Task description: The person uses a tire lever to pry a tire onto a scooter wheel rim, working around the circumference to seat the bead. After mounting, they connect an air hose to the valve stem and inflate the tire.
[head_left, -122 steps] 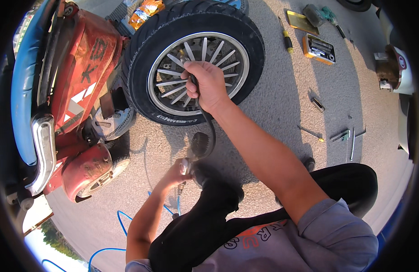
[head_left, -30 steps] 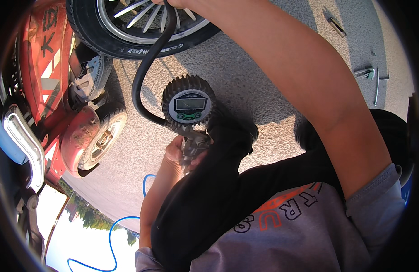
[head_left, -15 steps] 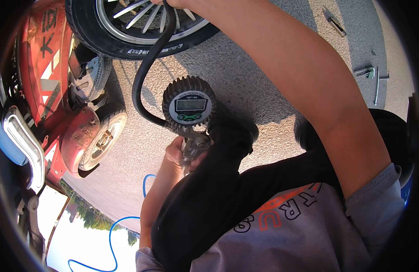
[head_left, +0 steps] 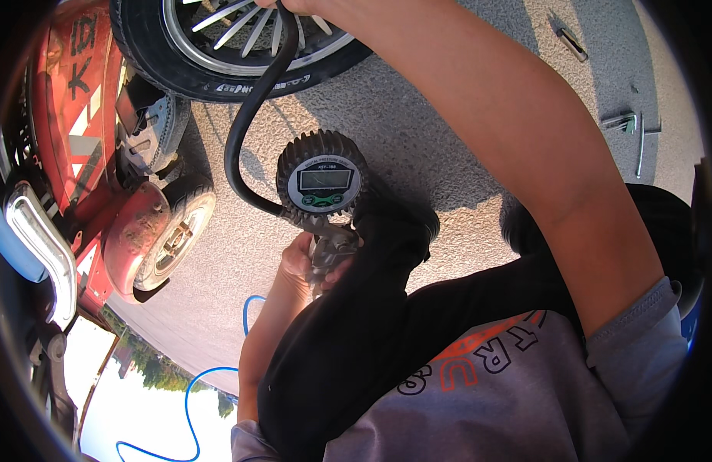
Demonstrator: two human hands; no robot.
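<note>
My left hand [head_left: 297, 260] is wrapped around the metal handle of a tire inflator [head_left: 333, 248], low beside my bent knee. A round digital pressure gauge [head_left: 322, 179] with a ribbed black guard tops the inflator. From its left side a black hose [head_left: 234, 146] curves up to my right hand [head_left: 304, 6], at the upper edge of the picture. The fingers there are closed around the hose's far end, over the silver spokes of a wheel. What the hose tip touches is out of sight. The wheel's black tire [head_left: 150, 65] lies on its side at the top.
A red vehicle [head_left: 71, 146] with a small front wheel [head_left: 175, 239] stands at the left. Blue air line [head_left: 190, 408] loops at lower left. Hex keys [head_left: 641, 146] and a dark narrow tool [head_left: 573, 45] lie on the rough pavement [head_left: 464, 115] to the right.
</note>
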